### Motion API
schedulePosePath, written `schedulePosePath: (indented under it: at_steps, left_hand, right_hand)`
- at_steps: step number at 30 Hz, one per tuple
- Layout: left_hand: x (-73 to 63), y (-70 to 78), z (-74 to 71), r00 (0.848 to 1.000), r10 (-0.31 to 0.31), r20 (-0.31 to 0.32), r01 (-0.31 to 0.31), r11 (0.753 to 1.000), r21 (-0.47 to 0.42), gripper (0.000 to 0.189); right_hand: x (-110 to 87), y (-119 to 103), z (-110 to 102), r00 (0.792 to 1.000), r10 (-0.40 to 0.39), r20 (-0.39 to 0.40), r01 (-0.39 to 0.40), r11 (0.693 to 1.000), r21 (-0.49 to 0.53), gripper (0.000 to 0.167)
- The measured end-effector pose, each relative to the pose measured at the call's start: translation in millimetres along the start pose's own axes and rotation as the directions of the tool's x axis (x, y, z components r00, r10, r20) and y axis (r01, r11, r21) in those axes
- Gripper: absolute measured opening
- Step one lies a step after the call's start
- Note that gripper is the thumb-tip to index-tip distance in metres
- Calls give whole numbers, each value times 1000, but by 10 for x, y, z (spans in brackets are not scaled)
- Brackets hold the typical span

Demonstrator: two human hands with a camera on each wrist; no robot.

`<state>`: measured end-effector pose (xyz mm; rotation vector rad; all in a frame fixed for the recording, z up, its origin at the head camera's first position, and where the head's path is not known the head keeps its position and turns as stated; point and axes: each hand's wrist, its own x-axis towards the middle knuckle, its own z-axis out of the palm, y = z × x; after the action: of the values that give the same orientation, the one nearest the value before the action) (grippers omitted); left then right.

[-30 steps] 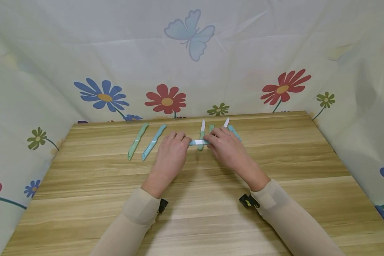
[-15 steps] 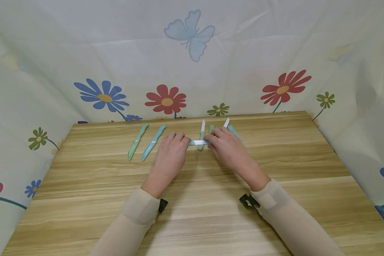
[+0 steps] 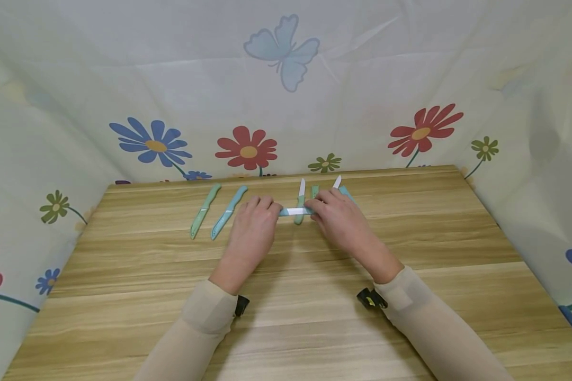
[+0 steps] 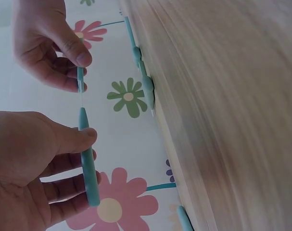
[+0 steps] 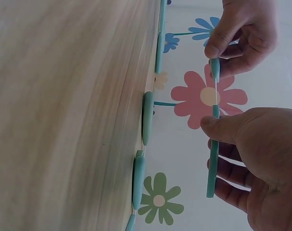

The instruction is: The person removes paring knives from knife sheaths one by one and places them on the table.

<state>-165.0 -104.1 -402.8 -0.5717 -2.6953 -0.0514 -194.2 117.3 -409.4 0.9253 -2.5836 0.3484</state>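
My left hand (image 3: 255,227) pinches the blue handle (image 4: 89,168) of a paring knife between thumb and fingers. My right hand (image 3: 340,219) pinches the blue sheath (image 5: 213,163) at the other end. Between them a short stretch of white blade (image 3: 295,211) shows, its tip hidden inside the sheath. Handle and sheath lie in one line, held up over the table, as both wrist views show. Behind, in the head view, lies an unsheathed green paring knife (image 3: 300,203) with a green sheath (image 3: 314,191) beside it. Another bare white blade (image 3: 337,182) shows past my right fingers.
On the left of the wooden table (image 3: 295,317) lie a sheathed green knife (image 3: 205,211) and a sheathed blue knife (image 3: 229,212). Another blue sheath (image 3: 347,193) lies behind my right hand, partly covered. A flower-printed curtain (image 3: 171,79) surrounds the table's back and sides.
My left hand has shifted slightly left with the handle, and a little more white blade shows between handle and sheath. The things lying on the table stay put.
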Motion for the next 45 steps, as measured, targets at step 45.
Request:
schedulePosePath:
  at_steps: [45]
  left_hand:
    - [-4,-31,8,999,-33,16,33,999,15,17]
  right_hand:
    - [-14,23,-41,997,75,32,-73,996,-58,29]
